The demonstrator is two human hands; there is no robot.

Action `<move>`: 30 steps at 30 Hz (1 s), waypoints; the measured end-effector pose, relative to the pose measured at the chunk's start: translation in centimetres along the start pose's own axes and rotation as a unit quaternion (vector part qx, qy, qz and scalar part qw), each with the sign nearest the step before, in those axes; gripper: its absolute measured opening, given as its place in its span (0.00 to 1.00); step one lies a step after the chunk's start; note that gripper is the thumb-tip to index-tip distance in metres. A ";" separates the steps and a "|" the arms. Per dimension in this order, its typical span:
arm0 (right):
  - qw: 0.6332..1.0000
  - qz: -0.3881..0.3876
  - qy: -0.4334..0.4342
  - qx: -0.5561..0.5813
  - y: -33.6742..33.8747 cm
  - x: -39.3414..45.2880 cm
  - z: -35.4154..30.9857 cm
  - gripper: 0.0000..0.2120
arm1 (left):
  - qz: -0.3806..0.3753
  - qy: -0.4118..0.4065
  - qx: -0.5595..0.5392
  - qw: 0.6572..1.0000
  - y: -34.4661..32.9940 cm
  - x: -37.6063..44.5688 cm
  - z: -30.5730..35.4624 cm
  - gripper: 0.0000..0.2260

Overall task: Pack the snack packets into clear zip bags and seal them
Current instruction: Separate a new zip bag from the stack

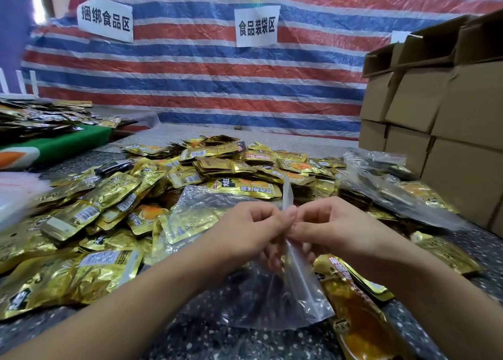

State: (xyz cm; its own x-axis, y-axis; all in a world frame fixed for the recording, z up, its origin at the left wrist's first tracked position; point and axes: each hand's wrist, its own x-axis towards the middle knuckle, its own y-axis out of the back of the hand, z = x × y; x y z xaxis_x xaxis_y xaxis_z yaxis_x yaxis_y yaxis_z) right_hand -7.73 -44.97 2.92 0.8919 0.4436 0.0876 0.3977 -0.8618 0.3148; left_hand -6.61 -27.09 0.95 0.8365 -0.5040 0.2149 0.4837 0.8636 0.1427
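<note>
Fingers of both hands meet at the middle of the view and pinch the top edge of a clear zip bag: the left hand grips it from one side, the right hand from the other, thumbs and forefingers curled onto the strip. The bag hangs down from that pinch toward the person, its lower part resting on the desk. It is thin, see-through plastic, creased and glossy, and looks empty, with the dark speckled desk visible through it.

Behind and to the left of the hands lies a broad heap of snack packets, small gold foil pouches with white barcode labels and orange pictures, piled loosely and overlapping. A few more packets lie just right of the bag, one partly under its edge. Another clear bag lies flat on the heap just beyond the left hand.

At the far right, filled clear bags holding gold packets lie beside a stack of cardboard boxes, the top ones with flaps open; their contents are hidden. A red, white and blue striped tarpaulin covers the back wall, with two white paper signs bearing black characters fixed to it. At the far left, a second pile of packets sits on a green surface.
</note>
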 end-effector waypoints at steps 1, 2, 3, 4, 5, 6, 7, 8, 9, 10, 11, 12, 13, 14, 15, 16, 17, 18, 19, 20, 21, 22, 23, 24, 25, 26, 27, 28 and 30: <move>1.000 -0.001 0.000 -0.005 -0.1 0.0 0.0 0.06 | -0.001 0.009 0.001 1.000 0.1 0.0 0.0 0.14; 1.000 -0.002 0.000 -0.011 -0.2 0.1 0.0 0.06 | -0.002 0.017 0.004 1.000 0.1 0.0 0.0 0.14; 1.000 -0.001 0.001 -0.015 -0.3 0.1 0.0 0.06 | -0.002 0.025 0.005 1.000 0.1 0.0 0.0 0.14; 1.000 0.003 0.001 -0.018 -0.5 0.1 0.0 0.07 | -0.003 0.033 0.002 0.999 0.0 0.0 0.0 0.14; 1.000 0.007 0.002 -0.019 -0.6 0.1 0.1 0.08 | -0.007 0.038 -0.006 0.999 0.0 -0.1 0.0 0.14; 1.000 0.010 0.002 -0.020 -0.7 0.2 0.1 0.09 | -0.011 0.042 -0.016 0.999 0.0 -0.1 0.1 0.14; 1.000 0.011 0.003 -0.020 -0.7 0.2 0.1 0.09 | -0.015 0.046 -0.026 0.999 0.0 -0.1 0.2 0.15; 1.000 0.010 0.002 -0.014 -0.7 0.2 0.1 0.10 | -0.019 0.049 -0.034 0.998 0.0 -0.1 0.2 0.17; 1.000 0.006 -0.001 -0.004 -0.7 0.2 0.1 0.11 | -0.020 0.053 -0.039 0.998 -0.1 -0.1 0.3 0.17; 1.000 0.001 -0.006 0.009 -0.7 0.1 0.1 0.12 | -0.018 0.055 -0.044 0.997 0.0 -0.1 0.4 0.17; 1.000 -0.002 -0.013 0.023 -0.6 0.1 0.0 0.12 | -0.013 0.056 -0.047 0.997 0.0 0.0 0.5 0.16; 0.999 0.001 -0.019 0.045 -0.5 0.0 -0.2 0.12 | -0.006 0.056 -0.049 0.997 0.1 0.0 0.5 0.15; 0.997 0.015 -0.021 0.067 -0.3 0.0 -0.2 0.11 | 0.006 0.057 -0.046 0.997 0.2 0.1 0.6 0.14; 0.995 0.041 -0.023 0.086 0.0 0.1 -0.3 0.10 | 0.023 0.060 -0.038 0.997 0.3 0.2 0.7 0.14; 0.993 0.082 -0.019 0.086 0.4 0.2 -0.3 0.10 | 0.040 0.066 -0.021 0.997 0.5 0.3 0.6 0.14; 0.989 0.137 -0.012 0.059 0.7 0.3 -0.3 0.11 | 0.054 0.072 0.002 0.996 0.8 0.4 0.6 0.14; 0.980 0.197 0.003 0.012 1.2 0.4 -0.1 0.13 | 0.065 0.077 0.025 0.995 1.0 0.4 0.6 0.14; 0.968 0.249 0.020 -0.035 1.5 0.5 -0.1 0.14 | 0.074 0.080 0.045 0.993 1.2 0.5 0.5 0.14; 0.957 0.283 0.031 -0.061 1.7 0.6 0.1 0.15 | 0.081 0.080 0.061 0.992 1.4 0.6 0.4 0.14; 0.951 0.302 0.033 -0.064 1.9 0.7 0.2 0.15 | 0.089 0.076 0.077 0.990 1.5 0.6 0.2 0.13; 0.949 0.309 0.030 -0.059 1.9 0.7 0.3 0.15 | 0.099 0.062 0.098 0.988 1.5 0.6 0.0 0.11; 0.949 0.309 0.026 -0.054 1.8 0.8 0.4 0.15 | 0.113 0.043 0.118 0.986 1.5 0.6 -0.2 0.07; 0.950 0.306 0.023 -0.051 1.6 0.9 0.5 0.14 | 0.129 0.021 0.139 0.982 1.4 0.5 -0.4 0.07; 0.952 0.302 0.023 -0.044 1.4 0.9 0.5 0.13 | 0.141 -0.011 0.170 0.975 1.4 0.4 -0.7 0.14; 0.954 0.297 0.027 -0.035 1.1 1.0 0.6 0.12 | 0.141 -0.057 0.208 0.966 1.4 0.3 -0.8 0.19; 0.955 0.293 0.031 -0.030 0.8 1.1 0.6 0.12 | 0.135 -0.104 0.254 0.952 1.4 0.2 -0.7 0.20; 0.955 0.292 0.036 -0.031 0.5 1.1 0.7 0.12 | 0.124 -0.144 0.294 0.937 1.3 0.0 -0.6 0.18; 0.954 0.294 0.039 -0.036 0.2 1.2 0.8 0.12 | 0.113 -0.167 0.324 0.924 1.2 -0.2 -0.4 0.16; 0.953 0.298 0.041 -0.031 -0.2 1.3 0.9 0.14 | 0.088 -0.192 0.356 0.910 0.9 -0.7 -0.1 0.14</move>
State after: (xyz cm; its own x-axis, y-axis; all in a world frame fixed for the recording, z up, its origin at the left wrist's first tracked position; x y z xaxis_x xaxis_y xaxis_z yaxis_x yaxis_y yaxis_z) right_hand -6.49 -44.45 2.13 0.9345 -0.1011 0.3414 -0.1906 -0.9519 0.2399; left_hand -6.79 -25.96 0.83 0.6663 -0.4459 0.5977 -0.0519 0.7718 0.6337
